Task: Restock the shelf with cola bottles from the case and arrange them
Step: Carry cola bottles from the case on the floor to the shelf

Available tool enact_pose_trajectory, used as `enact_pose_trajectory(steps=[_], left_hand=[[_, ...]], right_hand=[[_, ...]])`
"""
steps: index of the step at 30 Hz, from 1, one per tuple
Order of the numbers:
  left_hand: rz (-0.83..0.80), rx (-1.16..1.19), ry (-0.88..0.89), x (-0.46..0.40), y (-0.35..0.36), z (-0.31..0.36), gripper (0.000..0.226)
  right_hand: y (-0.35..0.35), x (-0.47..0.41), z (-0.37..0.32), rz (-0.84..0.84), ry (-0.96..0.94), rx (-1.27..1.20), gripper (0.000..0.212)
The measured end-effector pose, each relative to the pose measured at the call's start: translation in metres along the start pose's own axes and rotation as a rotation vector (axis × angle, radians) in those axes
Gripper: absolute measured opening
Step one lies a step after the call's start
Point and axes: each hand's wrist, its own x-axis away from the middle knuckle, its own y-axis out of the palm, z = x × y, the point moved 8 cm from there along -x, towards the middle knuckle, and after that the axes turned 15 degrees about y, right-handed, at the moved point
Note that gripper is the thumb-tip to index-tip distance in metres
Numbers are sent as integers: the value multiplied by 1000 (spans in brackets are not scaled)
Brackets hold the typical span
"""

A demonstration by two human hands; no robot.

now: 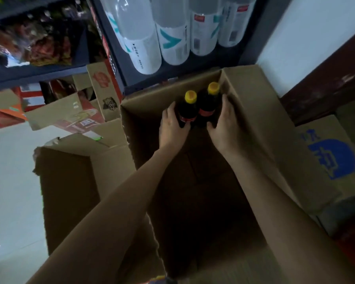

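Two dark cola bottles with yellow caps and red labels stand side by side at the far end of an open cardboard case [254, 124]. My left hand [172, 128] grips the left cola bottle [188, 111] around its body. Round the right cola bottle [208, 105] my right hand [223, 124] wraps its fingers from the right side. Both my forearms reach down into the case, whose remaining inside is dark and shows no other bottles.
A dark shelf [131, 78] just beyond the case holds several large clear bottles [172, 37] with white labels. Another open cardboard box [70, 181] stands to the left, a blue-printed carton [332, 156] to the right. Flattened cartons [70, 113] lie on the pale floor.
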Motion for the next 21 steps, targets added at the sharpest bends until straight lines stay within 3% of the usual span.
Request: enact_pose_trajectory(steps=[6, 9, 15, 21], left_hand=[[73, -145, 41, -34, 24, -9, 72], [138, -190, 21, -33, 26, -9, 71], [140, -143, 117, -23, 9, -4, 70], [122, 71, 283, 18, -42, 31, 76]], right_hand=[[33, -34, 0, 140, -46, 166, 89], [37, -31, 1, 252, -13, 225, 80], [38, -20, 3, 27, 22, -26, 70], [-41, 52, -8, 169, 65, -245, 68]])
